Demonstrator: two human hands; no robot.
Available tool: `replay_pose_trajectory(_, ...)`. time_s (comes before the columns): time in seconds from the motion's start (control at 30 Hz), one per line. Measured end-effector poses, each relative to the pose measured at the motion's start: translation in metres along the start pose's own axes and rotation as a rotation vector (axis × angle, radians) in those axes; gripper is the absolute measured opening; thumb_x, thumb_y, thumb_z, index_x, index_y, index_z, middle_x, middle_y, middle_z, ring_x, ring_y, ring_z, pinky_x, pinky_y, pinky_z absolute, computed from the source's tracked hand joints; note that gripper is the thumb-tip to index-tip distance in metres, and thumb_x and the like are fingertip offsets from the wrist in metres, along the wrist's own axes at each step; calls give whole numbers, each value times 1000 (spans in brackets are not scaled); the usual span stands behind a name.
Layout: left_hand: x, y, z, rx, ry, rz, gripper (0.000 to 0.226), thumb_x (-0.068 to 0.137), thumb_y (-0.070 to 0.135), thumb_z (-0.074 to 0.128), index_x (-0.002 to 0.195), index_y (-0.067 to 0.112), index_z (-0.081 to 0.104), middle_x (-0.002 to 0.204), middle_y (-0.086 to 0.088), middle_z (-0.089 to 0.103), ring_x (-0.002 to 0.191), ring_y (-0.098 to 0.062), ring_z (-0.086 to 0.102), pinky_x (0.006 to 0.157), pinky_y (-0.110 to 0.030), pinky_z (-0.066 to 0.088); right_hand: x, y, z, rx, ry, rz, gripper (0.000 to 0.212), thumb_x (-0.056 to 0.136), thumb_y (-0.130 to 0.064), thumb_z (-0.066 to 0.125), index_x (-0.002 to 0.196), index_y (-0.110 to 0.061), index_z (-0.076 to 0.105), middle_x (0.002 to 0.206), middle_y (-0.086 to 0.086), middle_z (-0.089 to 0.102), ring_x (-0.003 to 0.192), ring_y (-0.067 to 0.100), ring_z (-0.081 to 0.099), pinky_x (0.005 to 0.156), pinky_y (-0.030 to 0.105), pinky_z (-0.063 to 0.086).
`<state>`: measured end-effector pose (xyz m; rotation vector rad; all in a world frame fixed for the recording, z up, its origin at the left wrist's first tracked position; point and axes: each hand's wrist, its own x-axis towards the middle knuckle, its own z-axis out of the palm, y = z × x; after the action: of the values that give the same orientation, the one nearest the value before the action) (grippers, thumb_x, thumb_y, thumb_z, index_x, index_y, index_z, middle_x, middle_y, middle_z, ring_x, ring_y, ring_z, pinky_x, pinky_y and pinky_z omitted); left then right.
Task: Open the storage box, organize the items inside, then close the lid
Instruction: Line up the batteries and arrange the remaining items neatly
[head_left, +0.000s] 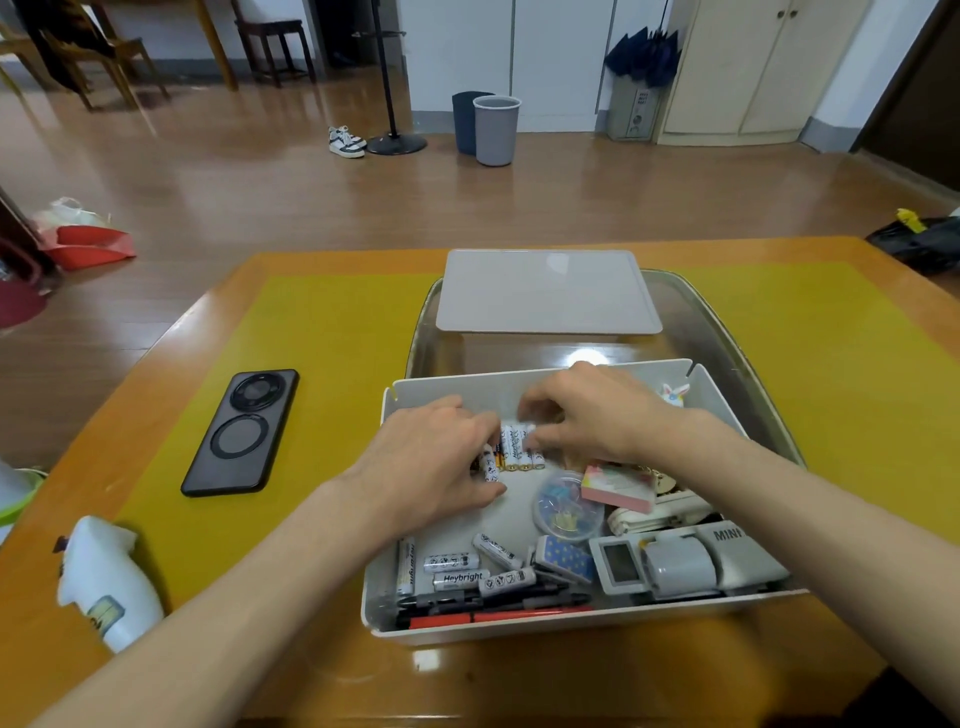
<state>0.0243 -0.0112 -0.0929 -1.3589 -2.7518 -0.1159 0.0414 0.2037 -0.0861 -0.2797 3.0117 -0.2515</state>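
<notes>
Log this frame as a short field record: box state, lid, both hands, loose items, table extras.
box: storage box open
lid: lid off, lying behind the box
left hand: left hand on the row of batteries
right hand: right hand pinching batteries in that row
loose: more batteries and pens near front wall
table: phone left of box

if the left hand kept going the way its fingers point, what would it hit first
Probably the row of batteries in the far part of the box. The left hand points forward and right, its fingertips already at that row, with the right hand just beyond. Depth is hard to judge.
</notes>
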Motion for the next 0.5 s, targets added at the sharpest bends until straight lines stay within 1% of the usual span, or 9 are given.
replay_pose_trajectory(0.03, 4, 2, 2, -26, 23, 6, 39, 80, 61, 63, 100, 30, 52, 88, 10, 57, 95, -14, 53, 61, -31, 38, -3, 3, -4, 8, 9, 7, 31, 86, -52, 69, 108, -29, 69, 99, -8, 72, 96, 21, 65, 80, 39, 54)
replay_pose_trajectory(0.1, 13, 7, 8, -78, 66, 16, 39, 79, 60, 65, 100, 30, 52, 85, 10, 52, 91, -13, 50, 60, -30, 37, -12, 10, -13, 0, 39, 26, 24, 88, -49, 65, 103, -30, 70, 98, -9, 72, 95, 21, 65, 80, 39, 54)
replay_pose_trajectory(0.2, 31, 19, 22, -150, 108, 4, 38, 79, 58, 67, 100, 31, 52, 88, 9, 53, 89, -14, 51, 60, -31, 37, -26, 19, -20, 0, 111, 57, 21, 90, -49, 62, 100, -33, 72, 95, -12, 73, 90, 16, 65, 73, 35, 53)
replay_pose_trajectory(0.3, 44, 25, 36, -218, 91, -39, 38, 80, 58, 67, 102, 32, 50, 94, 7, 56, 91, -17, 56, 64, -31, 38, -34, 23, -19, -10, 157, 53, 20, 91, -48, 60, 98, -34, 73, 89, -13, 71, 85, 15, 63, 62, 31, 41)
replay_pose_trajectory(0.37, 49, 23, 43, -238, 75, -61, 39, 80, 59, 67, 102, 31, 51, 95, 7, 57, 91, -18, 57, 65, -31, 38, -37, 24, -16, -27, 167, 47, 20, 91, -48, 59, 96, -34, 72, 85, -12, 69, 82, 14, 61, 57, 30, 34)
replay_pose_trajectory(0.43, 52, 21, 45, -245, 46, -76, 40, 81, 60, 67, 104, 31, 53, 97, 5, 58, 93, -20, 58, 68, -32, 41, -38, 24, -13, -10, 157, 42, 20, 91, -48, 59, 94, -32, 72, 84, -11, 68, 82, 14, 60, 56, 30, 35)
replay_pose_trajectory(0.5, 53, 20, 42, -216, 4, -61, 42, 81, 60, 66, 107, 30, 54, 100, 3, 60, 97, -22, 59, 72, -35, 46, -38, 23, -11, 13, 128, 28, 19, 90, -46, 61, 95, -31, 72, 85, -11, 67, 85, 16, 61, 62, 32, 41)
